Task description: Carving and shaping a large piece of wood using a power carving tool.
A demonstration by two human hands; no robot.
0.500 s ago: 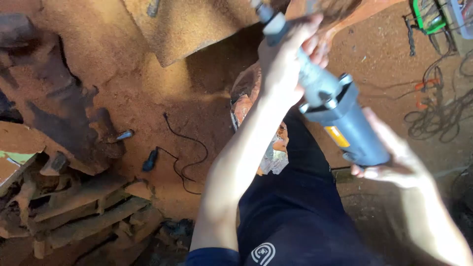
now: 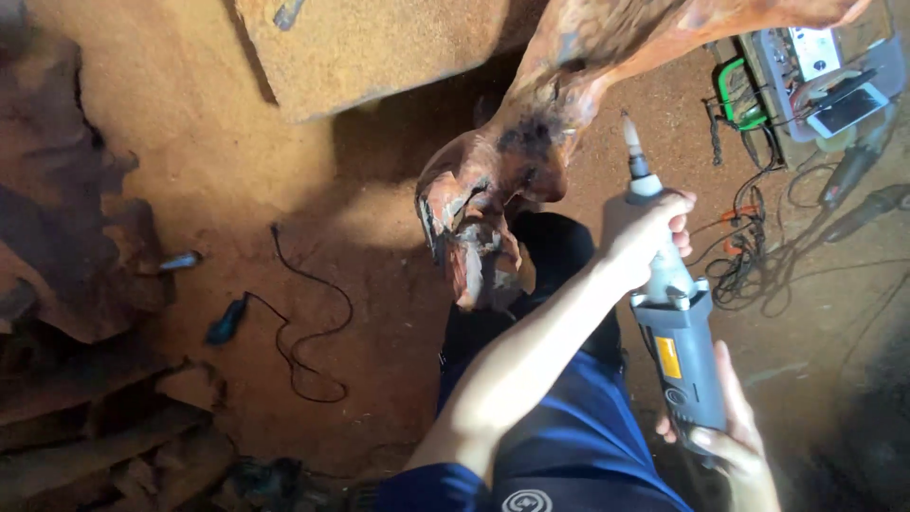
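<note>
My left hand (image 2: pixel 646 230) grips the narrow front neck of a grey-blue electric die grinder (image 2: pixel 679 353). The grinder's rear body rests in my right hand (image 2: pixel 732 442), whose fingers wrap it from below. The grinder points up, and its slim bit (image 2: pixel 627 133) stands in the air just right of a gnarled reddish wood piece (image 2: pixel 493 180), apart from it. That wood piece hangs over my blue-trousered legs (image 2: pixel 569 446), with a dark scorched patch near its middle.
A black cable with a plug (image 2: pixel 227 322) snakes over the red dusty floor. Rough wood chunks (image 2: pixel 76 246) are stacked at the left, with a flat block (image 2: pixel 379 47) at the top. A tool case, a white phone (image 2: pixel 846 108) and tangled cords (image 2: pixel 749 251) sit at the upper right.
The view has tilted, so the wood piece now shows. Both hands and the grinder sit lower and further right in the picture, and the grinder stands more upright.
</note>
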